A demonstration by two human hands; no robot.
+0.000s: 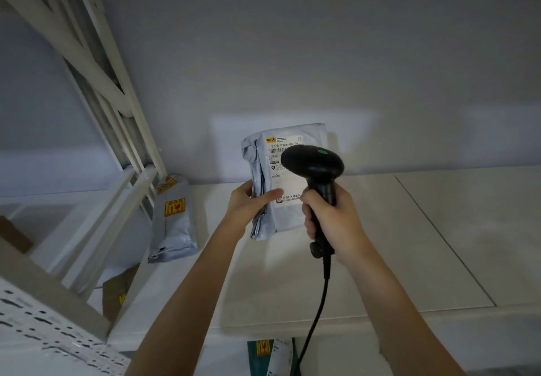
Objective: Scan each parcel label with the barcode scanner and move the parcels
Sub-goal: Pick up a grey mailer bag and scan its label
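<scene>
My left hand [251,204] grips the lower left edge of a grey poly-bag parcel [265,170], holding it upright over the white shelf top with its white shipping label [285,184] facing me. My right hand [330,223] grips the handle of a black barcode scanner [314,163]. The scanner's head points at the label from close range and covers part of it. A green light shows on top of the scanner, and a pale patch of light falls on the wall behind the parcel. The scanner's black cable [317,311] hangs down from the handle.
A second grey parcel [172,223] with yellow stickers stands at the shelf's left end, against a white metal rack frame [123,141]. The white shelf top [439,244] stretches to the right. Below its front edge sits a dark green parcel [263,358]. Brown boxes [117,293] lie lower left.
</scene>
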